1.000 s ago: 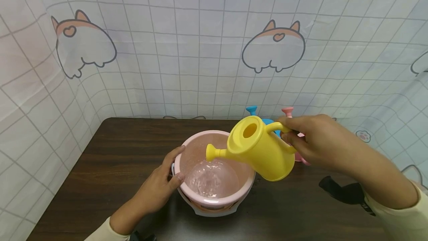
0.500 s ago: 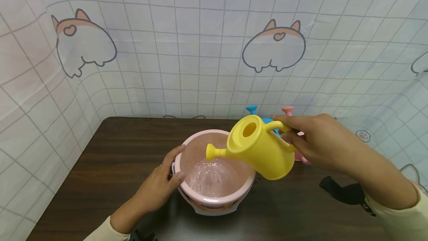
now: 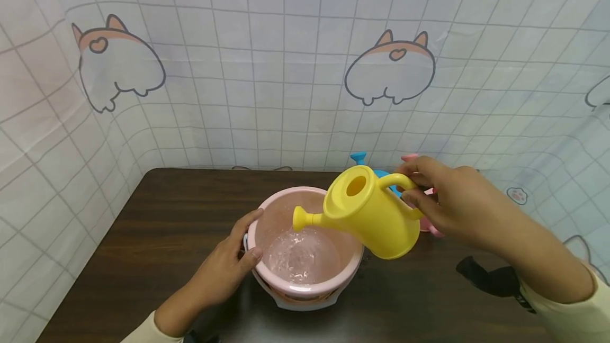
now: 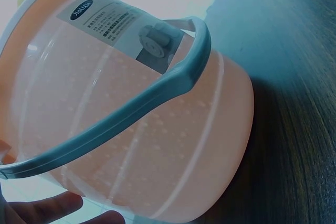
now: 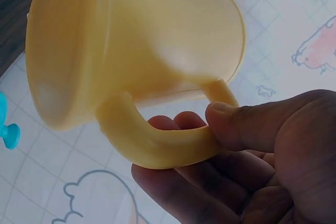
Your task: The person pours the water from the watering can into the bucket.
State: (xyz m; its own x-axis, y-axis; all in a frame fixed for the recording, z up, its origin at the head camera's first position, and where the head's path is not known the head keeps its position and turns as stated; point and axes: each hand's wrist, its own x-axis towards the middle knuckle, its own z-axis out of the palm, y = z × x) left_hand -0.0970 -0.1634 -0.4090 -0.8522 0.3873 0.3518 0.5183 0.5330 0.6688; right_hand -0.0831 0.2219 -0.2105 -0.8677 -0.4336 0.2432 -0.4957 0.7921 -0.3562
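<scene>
A yellow watering can (image 3: 371, 213) is tilted left over a pink bucket (image 3: 350, 274), its spout rose (image 3: 300, 218) above the opening. Rippling water (image 3: 300, 255) shows inside the bucket. My right hand (image 3: 448, 195) grips the can's handle, thumb on one side and fingers round the other, as the handle (image 5: 157, 148) in the right wrist view shows. My left hand (image 3: 226, 261) holds the bucket's left rim, with thumb and a fingertip on it. In the left wrist view, other fingers (image 4: 52, 205) lie by the bucket's outer side, near its blue-grey carrying handle (image 4: 115, 119).
Behind the yellow can stand a blue watering can (image 3: 358, 158) and a pink one (image 3: 434, 229), both mostly hidden. The dark wooden table (image 3: 157, 226) ends at a grid-patterned curtain (image 3: 267, 94) at the back and left.
My right index finger has drawn back and lifted slightly on the handle. The can stays tilted in nearly the same place; the ripples in the bucket have shifted. My left hand has not visibly moved.
</scene>
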